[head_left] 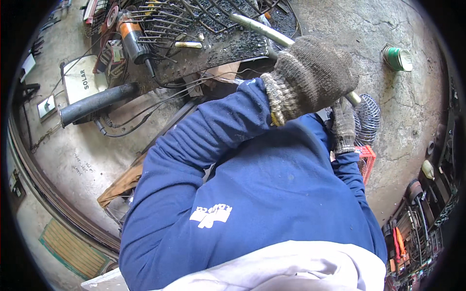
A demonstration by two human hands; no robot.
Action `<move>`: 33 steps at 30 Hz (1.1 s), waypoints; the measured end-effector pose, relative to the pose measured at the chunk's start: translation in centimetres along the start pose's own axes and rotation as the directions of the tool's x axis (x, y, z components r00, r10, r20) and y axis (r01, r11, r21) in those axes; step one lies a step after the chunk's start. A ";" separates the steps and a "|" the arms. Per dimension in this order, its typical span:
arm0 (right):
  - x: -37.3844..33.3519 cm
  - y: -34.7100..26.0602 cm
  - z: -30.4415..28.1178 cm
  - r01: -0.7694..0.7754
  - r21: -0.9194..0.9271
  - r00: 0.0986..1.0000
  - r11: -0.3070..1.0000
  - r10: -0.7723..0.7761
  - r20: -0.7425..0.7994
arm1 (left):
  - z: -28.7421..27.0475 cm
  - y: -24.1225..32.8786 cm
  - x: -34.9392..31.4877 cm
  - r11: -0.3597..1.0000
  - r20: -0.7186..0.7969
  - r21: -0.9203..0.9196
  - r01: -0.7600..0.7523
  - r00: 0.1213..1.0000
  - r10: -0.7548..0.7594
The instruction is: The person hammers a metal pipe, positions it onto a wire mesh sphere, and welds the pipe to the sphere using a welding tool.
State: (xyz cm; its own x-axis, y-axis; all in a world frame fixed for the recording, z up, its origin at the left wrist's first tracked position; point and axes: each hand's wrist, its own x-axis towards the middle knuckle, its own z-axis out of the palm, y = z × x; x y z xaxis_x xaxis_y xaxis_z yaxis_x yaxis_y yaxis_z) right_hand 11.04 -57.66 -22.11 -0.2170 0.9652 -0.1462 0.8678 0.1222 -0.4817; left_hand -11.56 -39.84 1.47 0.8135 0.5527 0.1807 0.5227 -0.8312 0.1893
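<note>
My left hand point(313, 72), in a thick dark knitted glove, reaches across in front of my chest. It is wrapped round a pale metal pipe point(262, 29), which slants from the worktable down to the right past the glove. Lower and closer to my body is my right hand point(344, 125), in a grey knitted glove. Its fingers are partly hidden behind the left glove and the pipe's lower end, so I cannot make out its grip. Beside the right hand sits a round shape of shiny coiled wire point(368, 119).
A dark, grimy worktable point(228, 53) carries bent metal rods point(167, 19) and an orange and black angle grinder point(133, 36). A thick black tube point(99, 104) juts from its near left. A green and white container point(398, 59) and a red plastic crate point(367, 162) stand at right.
</note>
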 end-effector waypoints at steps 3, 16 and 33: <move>1.3 -1.1 -2.3 -0.235 0.267 0.972 0.935 0.226 0.067 | 0.1 -0.4 1.7 0.999 -0.020 0.021 0.048 0.999 -0.047; 5.9 -4.2 -8.0 -0.571 0.787 0.694 0.234 0.649 0.311 | 1.2 -1.5 3.8 0.982 -0.225 0.057 0.179 0.961 -0.162; 5.8 -7.8 -17.3 -0.064 0.998 0.877 0.002 0.477 0.055 | 0.5 -3.6 5.0 0.977 -0.128 0.083 0.198 0.974 -0.186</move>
State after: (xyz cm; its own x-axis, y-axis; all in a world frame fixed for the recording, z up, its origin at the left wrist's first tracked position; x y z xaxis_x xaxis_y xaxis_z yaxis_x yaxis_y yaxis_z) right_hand 10.74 -49.03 -4.30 0.1993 0.8919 -0.4059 -0.4306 -0.2924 -0.8538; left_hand -9.29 -34.13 1.17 0.6624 0.7009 0.2645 0.6925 -0.7076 0.1408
